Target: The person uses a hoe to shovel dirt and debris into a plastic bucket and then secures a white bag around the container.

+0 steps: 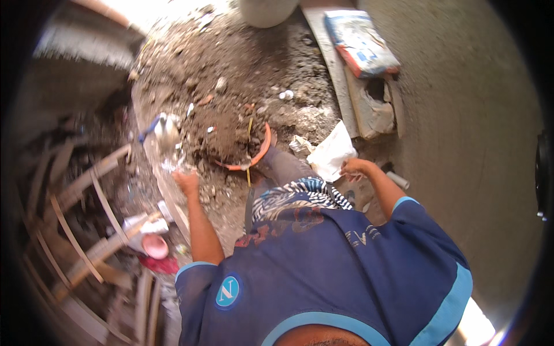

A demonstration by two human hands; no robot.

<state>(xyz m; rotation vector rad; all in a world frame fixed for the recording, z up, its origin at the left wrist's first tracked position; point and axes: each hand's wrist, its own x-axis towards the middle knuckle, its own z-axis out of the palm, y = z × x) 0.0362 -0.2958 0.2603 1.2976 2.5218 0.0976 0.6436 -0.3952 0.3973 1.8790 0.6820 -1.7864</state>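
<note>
My right hand [353,169] is closed at the edge of a crumpled white sheet or sack [333,153], its fingers curled against the right side. Over on the left, my left hand [186,181] is drawn into a fist beside the heap's edge; blur hides what, if anything, is in it. Just beyond that fist lies a smeared whitish thing with a blue end [151,128]. Between the hands, in front of my legs, the curved orange rim [268,141] of a container shows against the soil. A thin yellow strip [250,130] runs across it.
A heap of dark soil and rubble [231,63] fills the ground ahead. Planks [332,69] border it on the right, with a printed bag [362,43] and a torn paper sack [376,115] on them. Wooden slats [104,251] and a pink pot [154,246] lie to the left.
</note>
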